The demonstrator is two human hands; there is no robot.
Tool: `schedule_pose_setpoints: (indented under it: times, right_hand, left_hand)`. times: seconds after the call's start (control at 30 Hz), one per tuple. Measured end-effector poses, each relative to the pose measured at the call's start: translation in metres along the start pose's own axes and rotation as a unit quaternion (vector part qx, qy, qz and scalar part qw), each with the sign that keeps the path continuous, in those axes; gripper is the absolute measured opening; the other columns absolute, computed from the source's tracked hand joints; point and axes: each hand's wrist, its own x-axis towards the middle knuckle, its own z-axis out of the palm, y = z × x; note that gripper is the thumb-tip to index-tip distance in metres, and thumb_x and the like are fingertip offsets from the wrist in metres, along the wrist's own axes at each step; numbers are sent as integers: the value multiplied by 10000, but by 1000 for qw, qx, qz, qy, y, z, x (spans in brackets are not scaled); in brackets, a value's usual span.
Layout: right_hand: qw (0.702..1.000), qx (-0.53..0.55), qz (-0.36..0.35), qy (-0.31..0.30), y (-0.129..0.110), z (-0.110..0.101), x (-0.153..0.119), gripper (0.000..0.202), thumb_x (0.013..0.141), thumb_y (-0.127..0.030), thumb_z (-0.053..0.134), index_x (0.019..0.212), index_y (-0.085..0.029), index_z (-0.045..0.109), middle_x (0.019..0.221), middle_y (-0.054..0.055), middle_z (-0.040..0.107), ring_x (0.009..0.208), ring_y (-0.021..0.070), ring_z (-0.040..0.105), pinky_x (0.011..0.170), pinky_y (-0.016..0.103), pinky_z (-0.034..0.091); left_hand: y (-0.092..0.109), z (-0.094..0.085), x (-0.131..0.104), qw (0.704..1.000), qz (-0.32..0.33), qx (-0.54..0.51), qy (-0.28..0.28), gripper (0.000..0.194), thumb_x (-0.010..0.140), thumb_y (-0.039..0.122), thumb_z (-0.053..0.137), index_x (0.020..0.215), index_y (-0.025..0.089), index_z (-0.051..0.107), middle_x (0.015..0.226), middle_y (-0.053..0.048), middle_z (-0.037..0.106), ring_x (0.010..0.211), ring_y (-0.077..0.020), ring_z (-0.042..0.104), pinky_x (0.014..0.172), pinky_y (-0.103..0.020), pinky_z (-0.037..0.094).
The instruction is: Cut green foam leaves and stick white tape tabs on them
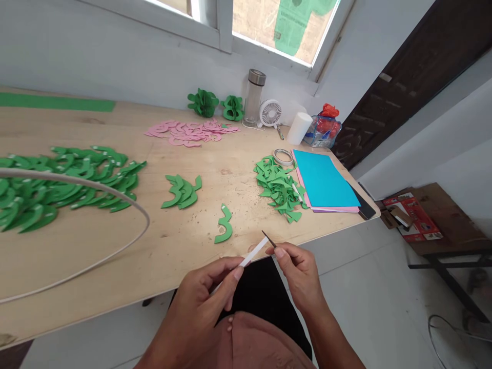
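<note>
Left hand [210, 289], thumb uppermost, pinches a white strip [254, 251]; right hand [296, 271] pinches a dark tool [270, 241] at the strip's end.

A strip [252, 253] lies in the left hand [210, 285] at a table's [184, 246] near edge, a piece [229, 230] just beyond, heaped shapes [42, 193] at left, scraps [277, 182] beside stacked sheets [326, 179] at right, a bottle [253, 100] and fan [270, 113] behind.

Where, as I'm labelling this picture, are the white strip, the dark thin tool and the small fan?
White strip [254, 252]: head view, its exposed length.
Dark thin tool [269, 239]: head view, its exposed part.
Small fan [270, 113]: head view, its round grille.
</note>
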Motion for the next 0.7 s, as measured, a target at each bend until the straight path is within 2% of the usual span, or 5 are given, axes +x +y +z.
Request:
schedule_pose_setpoints:
  times: [0.17,0.3,0.5,0.7]
  right_hand:
    - [1000,-6,-24,-9,-2,-1,1,282,853,-393,553,937,-193,734,826,39,699,831,194,630,755,290,470]
    - [999,-25,-47,3,-3,-3,0,270,853,-379,557,951,-194,726,882,52,701,856,199,628,762,295,475]
    - [996,-62,-61,-16,-4,-3,-2,278,860,-380,537,930,-192,730,775,54,676,833,213,615,741,303,471]
    - [996,-48,-70,-26,-4,-1,-1,258,860,-369,544,901,-191,725,778,52,678,818,202,613,724,291,464]
  left_hand:
    - [3,-2,-1,1000,-4,-14,9,343,809,414,516,1001,186,687,439,63,441,460,-116,425,507,-215,356]
    - [3,-4,-2,999,9,-29,32,339,796,415,527,976,183,695,435,57,453,458,-121,431,505,-221,365]
    - [7,-3,0,997,5,-60,58,326,781,405,561,969,176,698,447,46,482,465,-123,445,509,-222,378]
    - [12,1,-2,993,6,-81,83,270,777,351,571,943,184,704,438,55,460,472,-118,431,521,-217,370]
